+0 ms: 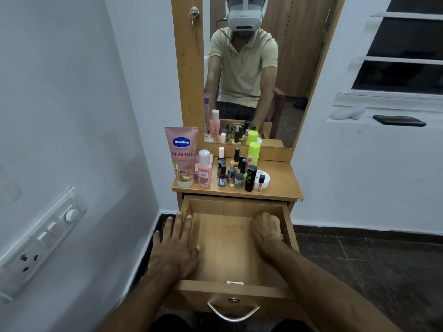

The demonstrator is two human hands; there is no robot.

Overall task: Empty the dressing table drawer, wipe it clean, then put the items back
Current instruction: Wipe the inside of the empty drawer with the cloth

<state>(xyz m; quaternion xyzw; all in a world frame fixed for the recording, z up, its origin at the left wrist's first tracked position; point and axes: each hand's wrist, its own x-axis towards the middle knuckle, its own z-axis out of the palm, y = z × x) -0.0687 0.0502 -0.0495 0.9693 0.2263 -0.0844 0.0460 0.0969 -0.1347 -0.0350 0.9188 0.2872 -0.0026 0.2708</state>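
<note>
The wooden drawer (223,250) of the dressing table is pulled out, and its floor shows nothing lying on it. My left hand (176,245) lies flat with fingers spread over the drawer's left wall. My right hand (266,230) is inside the drawer by the right wall, fingers curled down to the floor; what is under them is hidden. On the tabletop (280,178) stand a pink Vaseline tube (181,156), a pink bottle (204,170), several nail polish bottles (231,173), a black tube (250,178), a neon green bottle (254,152) and a white jar (265,178).
A mirror (249,68) rises behind the tabletop. The left wall carries a switch and socket panel (40,240). At the right, a window sill holds a black phone (399,121). A metal handle (233,313) sits on the drawer front. Dark floor lies to the right.
</note>
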